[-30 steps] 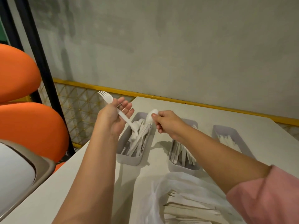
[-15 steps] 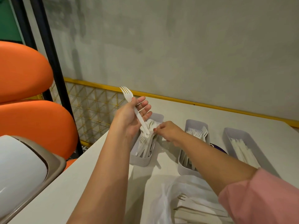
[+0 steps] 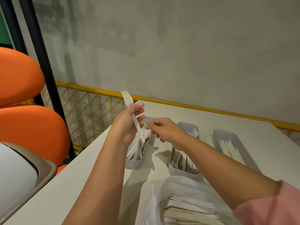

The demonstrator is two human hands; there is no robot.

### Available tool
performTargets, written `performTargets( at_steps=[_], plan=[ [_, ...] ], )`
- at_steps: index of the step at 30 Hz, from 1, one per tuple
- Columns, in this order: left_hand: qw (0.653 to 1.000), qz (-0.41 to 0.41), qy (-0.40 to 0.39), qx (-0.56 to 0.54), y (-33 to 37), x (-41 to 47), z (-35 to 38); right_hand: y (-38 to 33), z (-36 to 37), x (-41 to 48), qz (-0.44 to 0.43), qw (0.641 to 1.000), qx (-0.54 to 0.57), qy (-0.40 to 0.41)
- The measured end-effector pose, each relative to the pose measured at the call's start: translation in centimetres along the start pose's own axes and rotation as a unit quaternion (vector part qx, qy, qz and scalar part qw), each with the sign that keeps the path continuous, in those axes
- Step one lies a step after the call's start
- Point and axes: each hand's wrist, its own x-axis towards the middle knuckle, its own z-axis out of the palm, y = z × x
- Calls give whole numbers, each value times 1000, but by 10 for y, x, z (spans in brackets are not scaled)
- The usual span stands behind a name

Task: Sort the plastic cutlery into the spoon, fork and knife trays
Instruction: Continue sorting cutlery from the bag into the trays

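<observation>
**Sorting step: one fork held over the trays.** Your left hand (image 3: 126, 127) pinches a white plastic fork (image 3: 127, 99) by its handle. The thumb presses it against half-extended fingers (image 3: 140, 116), with the tines up and tilted away from you. Your right hand (image 3: 164, 129) hovers just right of those fingers. Its thumb and forefinger tips nearly meet just above the bowl of a spoon (image 3: 146, 134); whether they pinch it cannot be told.

Directly below both sets of fingers, the spoon tray (image 3: 138, 164) holds a loose heap of spoons. The fork tray (image 3: 183, 172) stands right of the right-hand fingers, and the knife tray (image 3: 227, 135) further right again, all on the pale table (image 3: 211, 120).

The step in hand appears to be placing the fork. To do it well, clear the right hand first and carry the fork rightward past the spoon tray. Lower it lengthwise and let go low, tines toward the far end, as the forks there lie.

The cutlery looks thin, smooth and light, so it would likely bounce if dropped from height. The trays are narrow grey oblongs with rounded corners and smooth walls. Nearer you than either hand, a crinkled translucent bag (image 3: 162, 189) holds unsorted pieces.
</observation>
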Motion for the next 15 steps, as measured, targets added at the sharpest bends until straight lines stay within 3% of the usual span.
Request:
performTargets(
  at_steps=[10,15],
  plan=[
    [996,-48,-57,55,-22,-14,30,1,-14,-40,-40,997,57,-32],
    [976,-59,-78,193,-30,-27,49,20,-33,-52,2,997,74,-9]
  ],
)
